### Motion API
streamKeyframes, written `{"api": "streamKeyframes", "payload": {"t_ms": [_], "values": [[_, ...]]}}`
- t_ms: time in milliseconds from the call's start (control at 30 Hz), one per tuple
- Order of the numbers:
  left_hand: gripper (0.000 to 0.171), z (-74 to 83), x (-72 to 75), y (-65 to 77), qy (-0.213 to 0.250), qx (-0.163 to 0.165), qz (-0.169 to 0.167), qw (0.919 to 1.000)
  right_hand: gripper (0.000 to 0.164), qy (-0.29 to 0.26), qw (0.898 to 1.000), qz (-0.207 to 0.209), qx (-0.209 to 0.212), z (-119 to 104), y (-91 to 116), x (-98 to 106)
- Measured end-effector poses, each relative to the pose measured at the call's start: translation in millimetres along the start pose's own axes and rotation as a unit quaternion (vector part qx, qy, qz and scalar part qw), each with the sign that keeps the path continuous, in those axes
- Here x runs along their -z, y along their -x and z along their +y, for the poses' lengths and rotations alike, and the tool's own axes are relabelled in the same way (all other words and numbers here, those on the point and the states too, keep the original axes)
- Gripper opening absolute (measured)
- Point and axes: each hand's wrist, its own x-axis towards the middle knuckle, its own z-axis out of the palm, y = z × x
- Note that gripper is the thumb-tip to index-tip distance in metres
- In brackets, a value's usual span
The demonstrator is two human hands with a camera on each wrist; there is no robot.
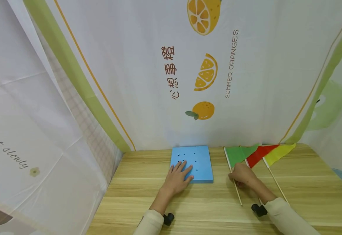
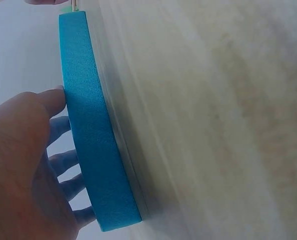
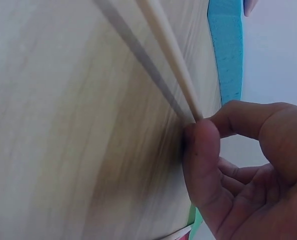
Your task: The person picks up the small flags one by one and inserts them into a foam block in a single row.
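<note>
White printed fabric (image 1: 50,107) is hanging along the left side of the room, above a pale wood-grain worktop (image 1: 135,195). The left hand (image 1: 176,179) is resting on a flat blue square board (image 1: 203,168) with small holes, its grip spreading wide; the board is lying near the worktop's back edge. Behind, a white curtain (image 1: 129,65) is showing printed oranges. Further right, the right hand (image 1: 244,174) is holding its grip narrow, pinching the thin wooden stick (image 1: 237,191) of a green triangular flag (image 1: 236,155) just above the worktop. Beside it, red (image 1: 259,157) and yellow (image 1: 277,155) triangular flags are lying on the wood.
</note>
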Motion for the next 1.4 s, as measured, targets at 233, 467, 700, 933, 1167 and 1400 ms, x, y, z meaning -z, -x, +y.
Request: {"api": "streamKeyframes", "payload": {"t_ms": [233, 467, 700, 933, 1167, 1400], "values": [[0.055, -1.1, -0.6, -1.1, 0.002, -0.004, 0.004, 1.0000, 0.036, -0.019, 1.000, -0.003, 0.005, 1, -1, 1], [0.055, -3.1, -3.0, -1.3, 0.011, -0.005, 0.003, 0.9999, 0.039, -0.025, 1.000, 0.006, 0.001, -2, 3, 3], [0.057, -4.6, -4.8, -1.1, 0.010, -0.002, -0.003, 0.9999, 0.037, -0.031, 0.999, 0.006, 0.006, -2, 1, 4], [0.060, -6.1, -5.7, -2.5, 0.001, -0.002, -0.004, 1.0000, 0.039, -0.047, 0.999, 0.014, 0.011, -8, 1, 9], [0.062, -5.9, -6.4, -1.9, -0.014, 0.001, -0.005, 0.9999, 0.032, -0.062, 0.998, 0.022, 0.007, -19, 4, 17], [0.063, -6.5, -8.1, -1.5, -0.028, 0.000, -0.009, 0.9996, 0.024, -0.079, 0.996, 0.032, 0.017, -28, 4, 22]]}}
